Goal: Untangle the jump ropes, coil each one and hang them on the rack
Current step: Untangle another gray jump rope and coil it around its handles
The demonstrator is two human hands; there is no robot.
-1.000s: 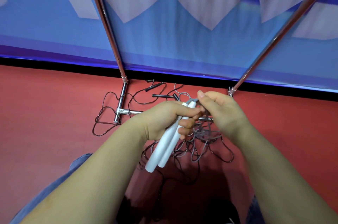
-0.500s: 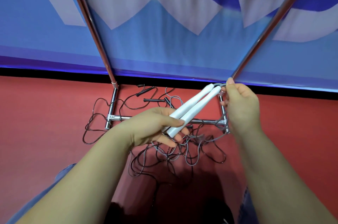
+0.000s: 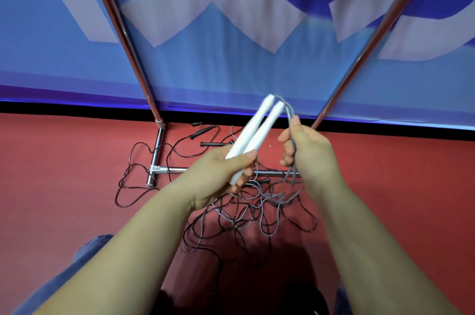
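Observation:
My left hand (image 3: 218, 173) grips two white jump-rope handles (image 3: 253, 132) side by side, their tips pointing up and away. A grey cord (image 3: 289, 111) leaves the tips and runs down through my right hand (image 3: 308, 150), whose fingers curl round it. Below both hands the grey cord drops into a tangled heap of grey and black ropes (image 3: 257, 212) on the red floor. A black rope with black handles (image 3: 203, 132) lies by the rack's base. The chrome rack (image 3: 156, 150) stands in front of me, its two uprights rising left and right.
A blue and white banner wall (image 3: 231, 57) stands right behind the rack. Black rope loops (image 3: 128, 186) spread over the floor left of the rack's foot. My knees in blue jeans (image 3: 90, 250) show at the bottom edge.
My left hand has swung the white handles from pointing down to pointing up. My right hand moved right, away from the handles, and now slides down the grey cord.

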